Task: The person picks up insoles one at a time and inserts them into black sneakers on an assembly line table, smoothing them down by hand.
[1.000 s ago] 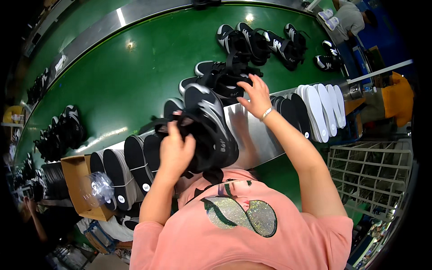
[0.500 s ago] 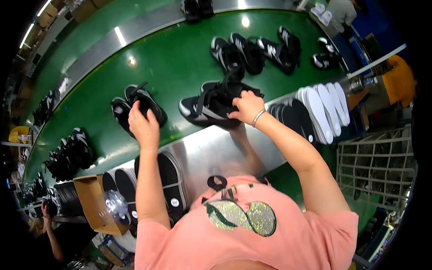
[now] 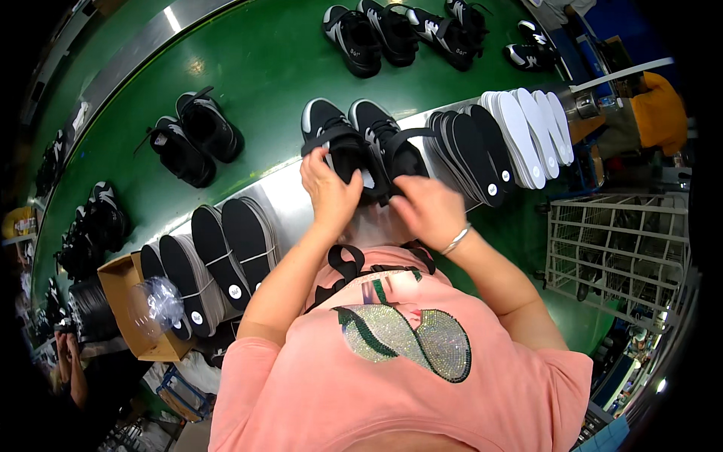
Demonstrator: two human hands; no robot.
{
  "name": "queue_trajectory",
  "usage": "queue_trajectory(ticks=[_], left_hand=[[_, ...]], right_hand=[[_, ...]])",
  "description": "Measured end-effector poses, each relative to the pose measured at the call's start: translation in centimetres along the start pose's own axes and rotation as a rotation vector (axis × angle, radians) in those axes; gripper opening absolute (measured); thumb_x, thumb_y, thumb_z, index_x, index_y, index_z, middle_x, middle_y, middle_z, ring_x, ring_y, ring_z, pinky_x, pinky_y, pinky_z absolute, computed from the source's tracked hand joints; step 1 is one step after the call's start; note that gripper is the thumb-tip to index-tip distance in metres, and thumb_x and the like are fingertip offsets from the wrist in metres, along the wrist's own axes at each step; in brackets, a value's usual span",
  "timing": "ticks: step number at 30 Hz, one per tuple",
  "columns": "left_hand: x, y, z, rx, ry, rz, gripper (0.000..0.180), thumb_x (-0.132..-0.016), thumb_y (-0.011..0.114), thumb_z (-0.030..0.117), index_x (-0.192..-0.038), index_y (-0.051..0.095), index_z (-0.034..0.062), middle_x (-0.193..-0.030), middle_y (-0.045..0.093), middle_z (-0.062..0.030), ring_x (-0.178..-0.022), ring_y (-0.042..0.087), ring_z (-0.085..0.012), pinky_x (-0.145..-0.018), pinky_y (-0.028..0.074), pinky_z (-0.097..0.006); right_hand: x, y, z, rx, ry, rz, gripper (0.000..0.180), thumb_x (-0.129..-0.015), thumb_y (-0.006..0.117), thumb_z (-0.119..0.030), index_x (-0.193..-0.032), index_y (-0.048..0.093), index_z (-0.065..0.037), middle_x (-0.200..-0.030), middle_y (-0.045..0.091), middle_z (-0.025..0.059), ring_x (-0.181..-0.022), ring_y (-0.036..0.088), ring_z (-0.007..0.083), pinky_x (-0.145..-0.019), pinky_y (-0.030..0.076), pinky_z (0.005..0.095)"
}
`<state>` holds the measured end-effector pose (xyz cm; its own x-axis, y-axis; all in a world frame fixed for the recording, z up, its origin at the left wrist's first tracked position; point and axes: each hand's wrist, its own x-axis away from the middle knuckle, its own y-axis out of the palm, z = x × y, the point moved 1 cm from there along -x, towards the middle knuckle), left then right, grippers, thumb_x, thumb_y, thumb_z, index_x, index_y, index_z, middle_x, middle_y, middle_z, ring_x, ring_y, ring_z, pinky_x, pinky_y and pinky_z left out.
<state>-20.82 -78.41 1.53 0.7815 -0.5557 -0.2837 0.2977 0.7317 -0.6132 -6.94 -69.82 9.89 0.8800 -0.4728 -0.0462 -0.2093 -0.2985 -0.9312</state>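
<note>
A pair of black sneakers with white soles stands on the steel ledge in front of me. My left hand [image 3: 330, 190] grips the left sneaker [image 3: 331, 139] at its heel opening. My right hand [image 3: 428, 207], with a bracelet on the wrist, touches the heel of the right sneaker [image 3: 385, 139], fingers curled at its collar. Black straps hang from the shoes toward my chest.
Black insoles [image 3: 226, 248] stand in a row to my left, black and white insoles [image 3: 512, 135] to my right. Another black pair [image 3: 194, 135] lies on the green conveyor belt [image 3: 256, 68], more pairs farther up. A cardboard box [image 3: 128, 301] sits lower left, a wire basket [image 3: 617, 248] right.
My left hand left the pair it set on the belt at the left and came back to the two sneakers at the ledge. My right hand slid down to their heels.
</note>
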Motion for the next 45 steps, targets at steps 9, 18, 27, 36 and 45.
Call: queue_trajectory(ticks=[9, 18, 27, 36, 45], left_hand=[[-5.0, -1.5, 0.2, 0.023, 0.363, -0.187, 0.031, -0.069, 0.066, 0.017, -0.095, 0.052, 0.0058, -0.087, 0.056, -0.0106, -0.082, 0.052, -0.0307, -0.071, 0.042, -0.038], [-5.1, -1.7, -0.3, -0.091, 0.468, -0.242, 0.026, -0.07, 0.066, 0.025, -0.089, 0.059, 0.008, -0.083, 0.058, -0.0091, -0.079, 0.055, -0.0296, -0.069, 0.044, -0.036], [-7.1, -0.6, -3.1, 0.568, -0.475, -0.392, 0.028, -0.078, 0.06, 0.027, -0.085, 0.06, 0.0005, -0.074, 0.057, -0.0037, -0.064, 0.051, -0.0116, -0.057, 0.04, -0.024], [-6.1, -0.2, -4.1, 0.613, -0.462, -0.38, 0.023, -0.079, 0.06, 0.026, -0.079, 0.058, 0.0033, -0.069, 0.053, -0.0018, -0.06, 0.046, -0.0101, -0.052, 0.037, -0.024], [-1.4, -0.2, -3.4, 0.129, 0.014, -0.132, 0.038, -0.07, 0.061, 0.018, -0.103, 0.049, 0.0022, -0.105, 0.05, -0.0168, -0.098, 0.045, -0.0354, -0.085, 0.036, -0.041]], right_hand=[[0.0, 0.9, 13.6, 0.306, 0.431, 0.074, 0.043, -0.066, 0.068, -0.034, -0.099, 0.053, -0.011, -0.113, 0.048, 0.0128, -0.104, 0.045, 0.0308, -0.079, 0.041, 0.0435], [-0.4, 0.3, 13.7, 0.336, 0.601, 0.013, 0.042, -0.062, 0.071, -0.035, -0.092, 0.054, -0.013, -0.104, 0.05, 0.0117, -0.097, 0.048, 0.0299, -0.078, 0.039, 0.0432], [0.3, -0.7, 14.9, 0.164, 0.441, 0.23, 0.039, -0.059, 0.074, -0.034, -0.083, 0.055, -0.01, -0.093, 0.05, 0.0108, -0.092, 0.047, 0.0289, -0.076, 0.039, 0.0392], [-2.2, -3.5, -1.1, 0.139, -0.389, -0.18, 0.012, -0.064, 0.065, -0.015, -0.067, 0.058, -0.004, -0.086, 0.05, 0.0064, -0.064, 0.054, 0.0239, -0.057, 0.046, 0.0323], [-2.4, -6.3, 3.9, -0.292, -0.024, -0.055, 0.022, -0.063, 0.069, -0.016, -0.075, 0.057, -0.003, -0.09, 0.047, 0.012, -0.086, 0.049, 0.0254, -0.075, 0.04, 0.032]])
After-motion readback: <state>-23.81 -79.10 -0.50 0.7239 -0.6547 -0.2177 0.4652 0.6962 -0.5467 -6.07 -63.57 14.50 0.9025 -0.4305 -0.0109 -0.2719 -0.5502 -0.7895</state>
